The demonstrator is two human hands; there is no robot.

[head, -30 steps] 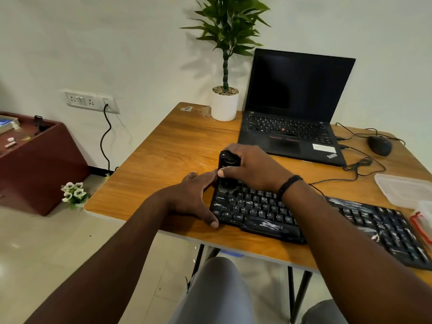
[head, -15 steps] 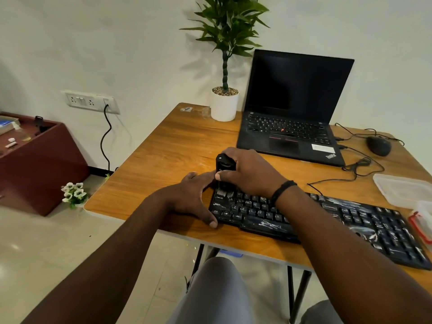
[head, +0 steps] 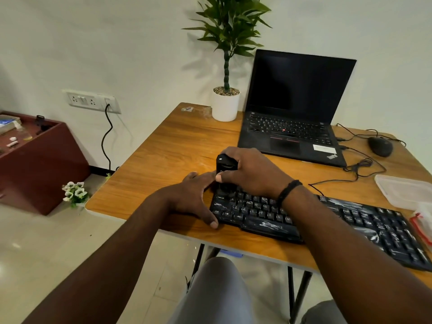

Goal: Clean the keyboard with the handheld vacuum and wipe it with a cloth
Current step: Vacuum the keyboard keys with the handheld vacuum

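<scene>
Keyboard [head: 327,220]: black, full-size, lying slantwise on the near edge of the wooden table [head: 177,150]; its surface shows glossy reflections; brand lettering on the front lip, below the space bar.

Handheld vacuum [head: 225,168]: small, black, upright, its lower end down on the keyboard's far left corner; only the top and part of the body show past the fingers.

Right hand [head: 252,171]: wrapped round the vacuum from the right, fingers curled over the far side, thumb pressed on the near face; black band on the wrist.

Left hand [head: 194,197]: lying on the table against the keyboard's left end; fingers stretched and slightly spread, thumb along the near left corner, forefinger reaching toward the vacuum's base; it grips nothing.

Laptop [head: 294,113]: black, open, screen dark; behind the keyboard.

Potted plant [head: 225,99]: white pot, green leaves; far table edge, just left of the laptop.

Mouse [head: 380,146]: black, corded; right of the laptop, cable looped on the table.

Plastic container [head: 406,190]: clear, shallow; right edge, beyond the keyboard's right end.

Wall socket panel [head: 91,101]: one black cable plugged in; left of the table.

Cabinet [head: 42,164]: dark red, low; far left, small items on top.

Flower cluster [head: 74,192]: white, on the floor beside the cabinet.
</scene>
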